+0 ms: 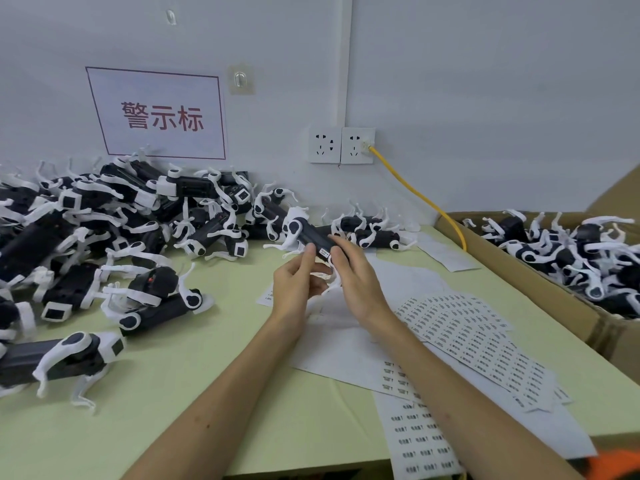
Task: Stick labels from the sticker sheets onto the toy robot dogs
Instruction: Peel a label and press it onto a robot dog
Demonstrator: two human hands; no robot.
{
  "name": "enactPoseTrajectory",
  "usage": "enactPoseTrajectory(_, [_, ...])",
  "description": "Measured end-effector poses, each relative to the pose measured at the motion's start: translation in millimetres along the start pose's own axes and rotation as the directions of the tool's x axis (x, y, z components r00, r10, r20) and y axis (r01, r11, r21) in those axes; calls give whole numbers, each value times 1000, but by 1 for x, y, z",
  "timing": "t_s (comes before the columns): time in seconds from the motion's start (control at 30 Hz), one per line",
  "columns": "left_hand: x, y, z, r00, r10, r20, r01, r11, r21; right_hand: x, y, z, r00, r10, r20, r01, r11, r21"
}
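I hold one black-and-white toy robot dog [308, 233] up over the middle of the table, its underside turned toward me with a small white label [325, 252] on it. My left hand [296, 284] grips the dog's near end from the left, thumb up beside the label. My right hand [356, 277] grips it from the right, fingers curled over the body next to the label. Sticker sheets [460, 327] printed with rows of small labels lie on the table under and to the right of my right forearm; another sheet [415, 434] reaches the near edge.
A large pile of robot dogs [104, 230] covers the table's left and back. A cardboard box [540, 278] at the right holds more dogs. A yellow cable [419, 195] runs from wall sockets [341, 145] down behind the box. Blank backing papers [446, 251] lie about.
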State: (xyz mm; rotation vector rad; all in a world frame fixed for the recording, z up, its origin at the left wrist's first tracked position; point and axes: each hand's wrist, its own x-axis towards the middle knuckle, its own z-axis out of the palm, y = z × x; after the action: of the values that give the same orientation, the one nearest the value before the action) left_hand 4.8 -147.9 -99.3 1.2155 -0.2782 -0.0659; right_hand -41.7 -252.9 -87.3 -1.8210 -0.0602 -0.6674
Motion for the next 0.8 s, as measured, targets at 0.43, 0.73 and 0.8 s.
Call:
enactPoseTrajectory(0.43, [2, 4, -5, 997, -39, -68, 39, 999, 7, 13, -1, -10, 980, 199, 22, -200, 978, 54])
enactPoseTrajectory(0.73, [7, 10, -11, 984, -74, -164, 77, 997, 11, 29, 0, -123, 893, 426, -145, 90, 145, 985])
enactPoseTrajectory(0.8, [7, 11, -12, 984, -76, -164, 78, 997, 7, 22, 4, -154, 883, 358, -303, 363, -112, 925])
